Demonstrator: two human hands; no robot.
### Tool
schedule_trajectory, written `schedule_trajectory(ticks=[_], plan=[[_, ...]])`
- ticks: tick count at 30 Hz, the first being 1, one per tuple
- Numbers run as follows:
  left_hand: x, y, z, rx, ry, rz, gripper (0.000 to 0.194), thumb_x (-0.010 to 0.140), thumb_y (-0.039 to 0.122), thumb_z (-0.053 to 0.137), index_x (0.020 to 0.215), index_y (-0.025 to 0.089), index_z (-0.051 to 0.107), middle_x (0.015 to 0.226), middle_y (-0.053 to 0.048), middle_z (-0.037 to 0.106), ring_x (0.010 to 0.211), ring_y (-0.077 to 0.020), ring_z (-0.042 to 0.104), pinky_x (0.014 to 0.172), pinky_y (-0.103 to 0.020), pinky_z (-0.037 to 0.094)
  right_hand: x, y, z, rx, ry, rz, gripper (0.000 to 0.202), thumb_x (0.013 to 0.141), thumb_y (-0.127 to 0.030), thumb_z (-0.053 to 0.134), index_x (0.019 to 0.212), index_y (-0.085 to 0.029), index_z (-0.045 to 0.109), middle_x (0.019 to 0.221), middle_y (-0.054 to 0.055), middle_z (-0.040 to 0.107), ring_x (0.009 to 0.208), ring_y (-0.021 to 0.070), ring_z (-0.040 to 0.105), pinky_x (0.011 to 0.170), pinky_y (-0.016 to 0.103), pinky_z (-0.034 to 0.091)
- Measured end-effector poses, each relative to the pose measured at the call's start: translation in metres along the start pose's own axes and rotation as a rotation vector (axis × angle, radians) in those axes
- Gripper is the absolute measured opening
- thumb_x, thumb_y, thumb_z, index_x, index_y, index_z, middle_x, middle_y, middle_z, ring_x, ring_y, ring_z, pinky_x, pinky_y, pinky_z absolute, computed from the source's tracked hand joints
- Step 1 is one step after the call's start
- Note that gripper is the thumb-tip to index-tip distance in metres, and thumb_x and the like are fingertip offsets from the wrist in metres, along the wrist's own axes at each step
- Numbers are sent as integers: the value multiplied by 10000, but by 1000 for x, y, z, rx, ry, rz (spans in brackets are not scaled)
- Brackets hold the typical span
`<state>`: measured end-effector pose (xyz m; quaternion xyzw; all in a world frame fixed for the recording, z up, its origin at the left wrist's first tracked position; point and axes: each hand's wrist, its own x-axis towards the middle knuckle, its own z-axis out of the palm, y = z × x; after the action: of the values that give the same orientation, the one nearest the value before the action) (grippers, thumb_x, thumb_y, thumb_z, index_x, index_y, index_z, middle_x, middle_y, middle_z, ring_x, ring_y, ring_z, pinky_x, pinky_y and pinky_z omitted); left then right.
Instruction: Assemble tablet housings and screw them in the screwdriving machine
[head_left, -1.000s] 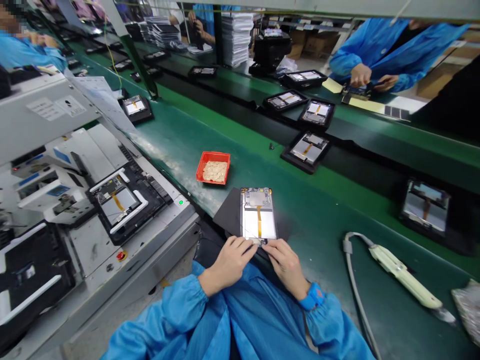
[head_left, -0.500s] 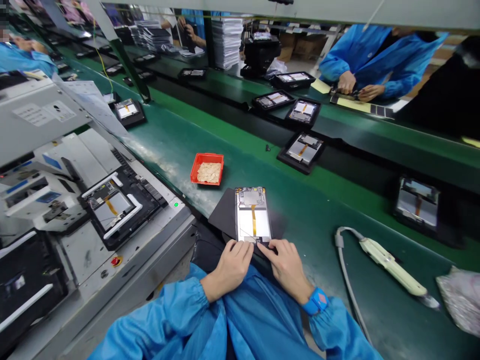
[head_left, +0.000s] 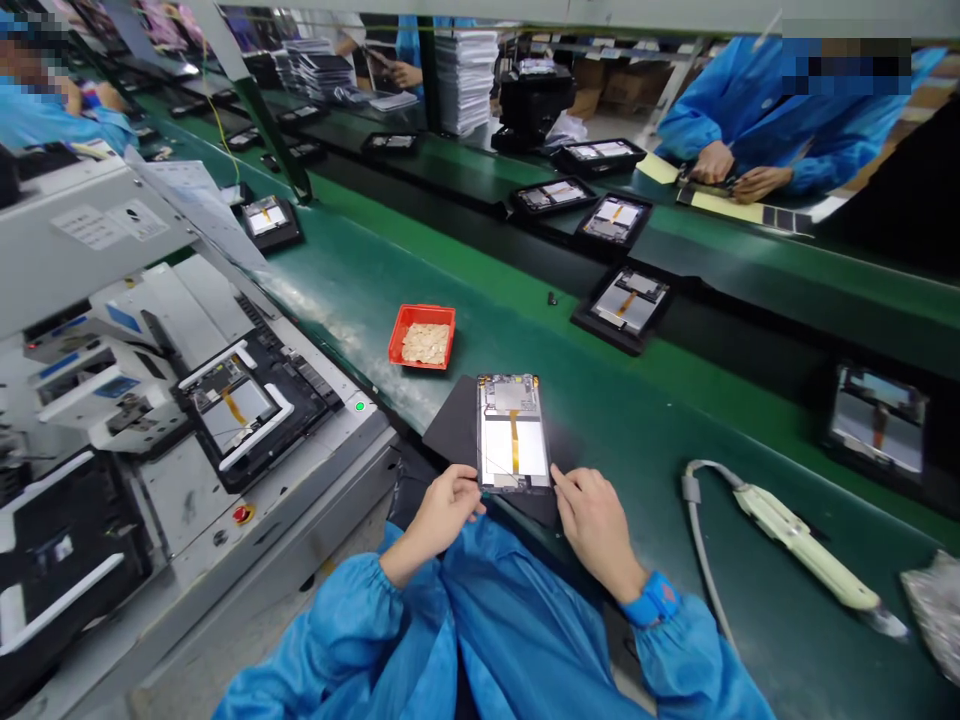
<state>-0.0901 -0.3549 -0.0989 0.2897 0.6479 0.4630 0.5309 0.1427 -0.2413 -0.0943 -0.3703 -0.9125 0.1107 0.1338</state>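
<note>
Tablet (head_left: 501, 432), innards bared, sat right between two hands, over a dark pad (head_left: 451, 420) at the near edge of the green bench (head_left: 637, 440)! The left hand (head_left: 444, 508) had its fingers curled at the lower left corner; the right hand (head_left: 596, 520), a blue band (head_left: 652, 598) round its wrist, laid its forefinger along the lower right edge. Was either grip pinching or merely resting? One could not tell. An amber ribbon (head_left: 514, 450) ran down the tablet's white panel, a thin dark wire slanting near its foot.

Just beyond stood a red tray (head_left: 427, 314) of pale pieces (head_left: 426, 345). Out to the right lay a cream-coloured tool (head_left: 810, 545) on its grey cable. Over on the left, a second tablet (head_left: 232, 410) sat in a black fixture (head_left: 307, 420) on a grey machine, green light (head_left: 361, 406) glowing, red button (head_left: 243, 514) near the front! Farther off, more open tablets (head_left: 628, 300) lined a black strip, and across it a co-worker's hands (head_left: 761, 183) met over a yellow-edged sheet.
</note>
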Motion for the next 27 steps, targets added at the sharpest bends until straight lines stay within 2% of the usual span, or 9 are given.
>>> schedule_trajectory(ticks=[3, 6, 9, 12, 15, 18, 21, 24, 27], plan=[[5, 5, 15, -120, 54, -5, 324, 762, 283, 672, 1027, 176, 518, 719, 41, 602, 586, -131, 643, 528, -235, 465, 0, -2, 0, 26, 11, 32, 355, 992, -220, 410, 1235, -179, 666, 901, 105, 603, 834, 244, 508, 729, 380, 408], [7, 24, 29, -229, 9, 31, 316, 736, 316, 716, 965, 164, 562, 640, 68, 543, 503, -86, 533, 485, -209, 391, 0, 0, -9, 181, 36, 95, 343, 1002, -258, 414, 1222, -210, 673, 935, 97, 622, 875, 239, 559, 776, 377, 454], [3, 41, 26, -364, -31, 86, 261, 730, 342, 732, 839, 138, 613, 599, 57, 509, 498, -69, 462, 484, -209, 339, 11, -5, -24, 402, 53, 145, 312, 1002, -321, 438, 1136, -225, 703, 998, 78, 654, 923, 219, 617, 807, 337, 491], [-10, 43, -4, -522, 16, 120, 269, 713, 349, 748, 815, 120, 651, 610, 35, 523, 496, -65, 434, 480, -218, 304, 46, -21, -34, 546, 94, 158, 267, 970, -376, 506, 1027, -224, 717, 1051, 57, 680, 951, 206, 645, 821, 294, 493], [-39, 29, -57, -591, 166, 189, 265, 740, 348, 731, 857, 113, 695, 650, 7, 563, 518, -73, 434, 486, -219, 297, 108, -58, -26, 625, 151, 121, 253, 952, -393, 530, 991, -218, 708, 1003, 47, 698, 886, 197, 655, 795, 281, 490], [-85, 8, -112, -613, 448, 280, 281, 769, 380, 727, 893, 128, 713, 693, -8, 594, 553, -78, 430, 498, -209, 305, 178, -126, 5, 701, 45, -112, 247, 958, -368, 509, 1008, -214, 696, 978, 52, 705, 883, 203, 660, 801, 293, 495], [-131, -11, -154, -662, 719, 329, 292, 781, 415, 735, 880, 142, 708, 678, 0, 580, 543, -72, 389, 484, -195, 295, 239, -227, 49, 672, -90, -439, 238, 964, -298, 473, 1034, -204, 680, 1031, 72, 698, 972, 219, 640, 879, 325, 481], [-166, -28, -180, -711, 976, 337, 303, 765, 407, 763, 924, 155, 705, 709, -6, 604, 562, -79, 426, 497, -187, 331, 286, -340, 95, 438, -149, -630, 244, 929, -190, 468, 1065, -169, 670, 1042, 98, 678, 1020, 225, 598, 921, 327, 444], [-189, -42, -193, -769, 1167, 321, 352, 737, 408, 789, 980, 168, 706, 806, -28, 656, 592, -93, 497, 539, -198, 397, 318, -434, 137, 268, -173, -651, 296, 876, -174, 541, 1150, -166, 652, 1131, 125, 643, 1082, 258, 546, 941, 356, 407]])
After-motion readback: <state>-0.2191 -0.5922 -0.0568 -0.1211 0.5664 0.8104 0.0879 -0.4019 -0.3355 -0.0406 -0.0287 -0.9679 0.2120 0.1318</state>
